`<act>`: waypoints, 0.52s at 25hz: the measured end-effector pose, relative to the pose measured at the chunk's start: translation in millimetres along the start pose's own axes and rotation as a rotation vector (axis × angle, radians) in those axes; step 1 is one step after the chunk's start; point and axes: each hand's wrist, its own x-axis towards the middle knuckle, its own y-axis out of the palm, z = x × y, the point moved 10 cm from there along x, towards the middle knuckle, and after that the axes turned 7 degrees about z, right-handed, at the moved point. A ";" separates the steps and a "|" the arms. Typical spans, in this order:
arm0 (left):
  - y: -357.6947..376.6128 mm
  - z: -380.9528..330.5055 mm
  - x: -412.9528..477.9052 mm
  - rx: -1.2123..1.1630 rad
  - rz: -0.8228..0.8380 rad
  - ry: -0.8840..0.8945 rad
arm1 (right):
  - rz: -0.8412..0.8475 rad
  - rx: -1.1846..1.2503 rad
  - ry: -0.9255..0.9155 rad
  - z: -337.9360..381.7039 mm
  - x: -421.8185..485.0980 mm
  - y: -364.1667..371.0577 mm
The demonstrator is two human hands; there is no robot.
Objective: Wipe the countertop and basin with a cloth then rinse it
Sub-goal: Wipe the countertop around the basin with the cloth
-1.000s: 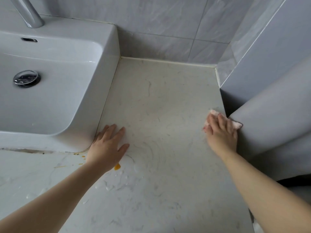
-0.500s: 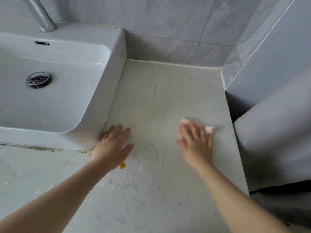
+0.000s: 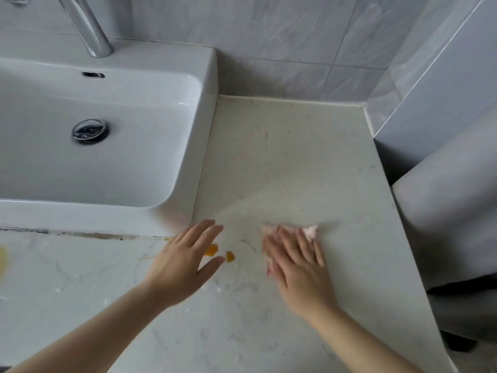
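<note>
Chrome faucet (image 3: pixel 88 30), drain stopper (image 3: pixel 90 131), 2 orange scraps (image 3: pixel 211 250).

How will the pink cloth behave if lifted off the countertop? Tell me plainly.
Probably floppy: the pink cloth lies flattened under the right hand, fingers straight, only a crumpled edge showing. Likely light, since one palm nearly covers it. It should slide easily; the countertop looks smooth.

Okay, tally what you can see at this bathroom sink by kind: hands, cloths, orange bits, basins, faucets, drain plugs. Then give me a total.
Hands: 2, left hand and right hand
Pink cloth: 1, under the right hand
Orange bits: 2, beside the left hand
Basin: 1
Faucet: 1
Drain plug: 1
Total: 8
</note>
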 end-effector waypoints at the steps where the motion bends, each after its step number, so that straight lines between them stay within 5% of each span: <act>1: 0.1 10.1 -16.3 0.023 -0.007 0.007 | 0.020 -0.035 -0.139 6.1 -8.8 2.3; 2: 1.7 23.1 -30.0 0.046 -0.009 -0.014 | 0.041 -0.054 -0.187 -4.2 -3.7 0.7; 6: 0.9 73.0 -56.1 0.165 -0.035 -0.169 | -0.064 0.006 0.336 -44.2 22.9 -15.4; 10: 9.7 107.2 -70.0 0.152 0.023 -0.281 | -0.012 -0.068 -0.121 32.7 -17.8 -0.3; 11: 13.3 110.5 -72.8 0.160 0.042 -0.284 | -0.003 -0.079 -0.075 10.2 -4.4 -3.7; 13: 17.6 112.8 -75.4 0.180 0.063 -0.290 | -0.045 -0.035 0.293 -37.2 15.1 -15.7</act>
